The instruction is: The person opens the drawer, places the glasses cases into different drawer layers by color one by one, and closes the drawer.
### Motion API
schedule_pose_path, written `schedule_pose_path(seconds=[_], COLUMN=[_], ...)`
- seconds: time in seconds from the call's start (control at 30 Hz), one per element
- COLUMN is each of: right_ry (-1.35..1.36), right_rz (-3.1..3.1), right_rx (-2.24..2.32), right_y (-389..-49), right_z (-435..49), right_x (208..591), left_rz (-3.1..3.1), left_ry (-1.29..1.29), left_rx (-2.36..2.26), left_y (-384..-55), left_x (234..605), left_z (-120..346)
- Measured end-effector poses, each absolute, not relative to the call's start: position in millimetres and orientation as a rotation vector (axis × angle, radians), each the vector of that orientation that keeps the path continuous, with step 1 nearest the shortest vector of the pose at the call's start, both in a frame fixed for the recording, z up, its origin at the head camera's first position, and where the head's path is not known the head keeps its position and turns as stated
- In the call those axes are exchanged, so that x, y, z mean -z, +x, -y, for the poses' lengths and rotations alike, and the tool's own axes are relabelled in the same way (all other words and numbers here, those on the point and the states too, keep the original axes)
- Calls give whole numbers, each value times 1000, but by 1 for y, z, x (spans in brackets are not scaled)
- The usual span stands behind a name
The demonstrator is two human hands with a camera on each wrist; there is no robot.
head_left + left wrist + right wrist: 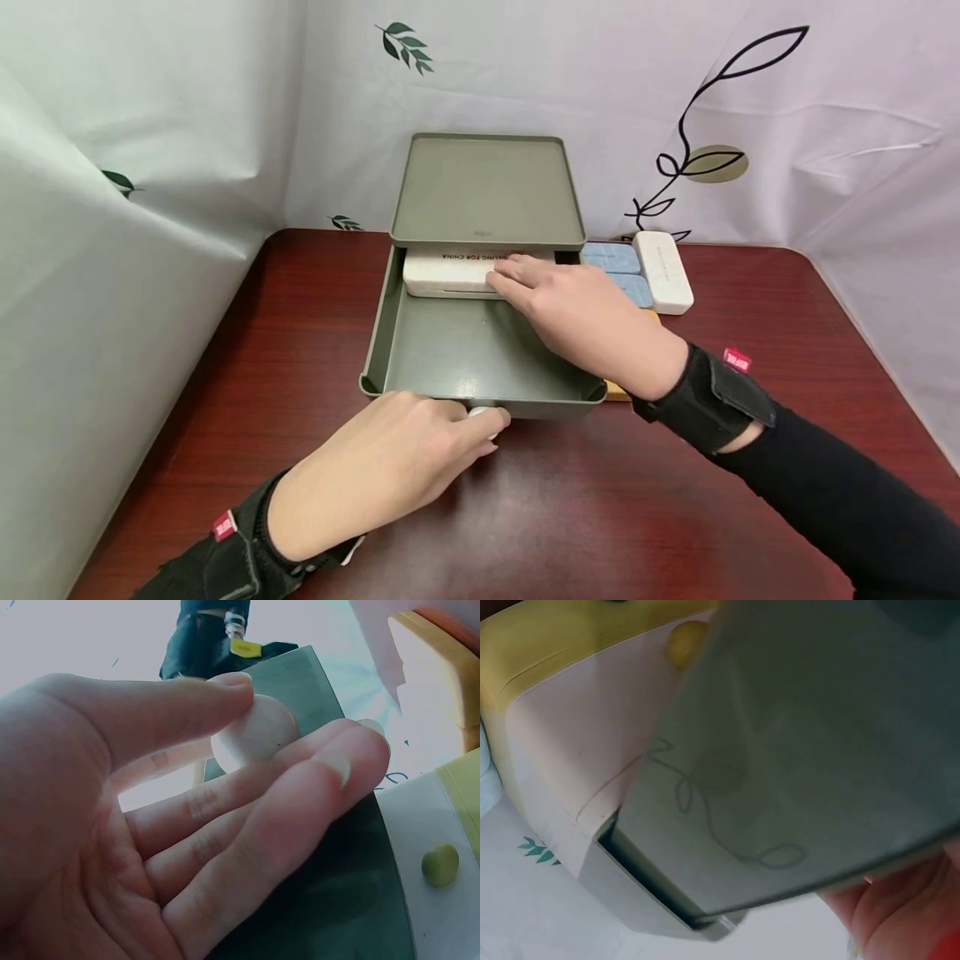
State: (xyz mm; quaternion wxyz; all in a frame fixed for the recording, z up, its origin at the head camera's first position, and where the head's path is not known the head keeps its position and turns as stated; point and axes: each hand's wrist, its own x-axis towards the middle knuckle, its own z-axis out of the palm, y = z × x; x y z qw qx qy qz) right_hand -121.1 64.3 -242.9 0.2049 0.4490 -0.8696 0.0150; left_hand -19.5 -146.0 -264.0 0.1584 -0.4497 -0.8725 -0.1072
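A grey-green drawer (465, 354) stands pulled out toward me from its box (487, 187), which has a flat, raised-rim top. At the drawer's front edge my left hand (397, 458) pinches the round white knob (256, 733) between thumb and fingers. A white case (442, 277) with printed lettering lies across the back of the drawer, its rear part under the box top. My right hand (577, 312) reaches over the drawer's right side, fingertips resting on the case's top and front edge. Its thumb is hidden in the head view.
Beside the box on the right are two blue cases (630, 289) and another white case (663, 273). Something yellow (617, 392) shows under my right forearm. In the right wrist view a yellow-and-pale box (577, 727) has a round yellow knob (686, 643). Patterned cloth (480, 67) hangs behind.
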Motion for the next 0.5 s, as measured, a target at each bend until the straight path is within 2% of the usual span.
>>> schedule_pose_path(seconds=[0.5], right_ry=[1060], right_rz=[2227], right_rx=[-281], right_y=[-100], right_z=[-111], right_x=[228], left_rz=[2495], left_ry=[-1290], left_rx=[307], left_y=[-19], left_x=[264], left_z=[146])
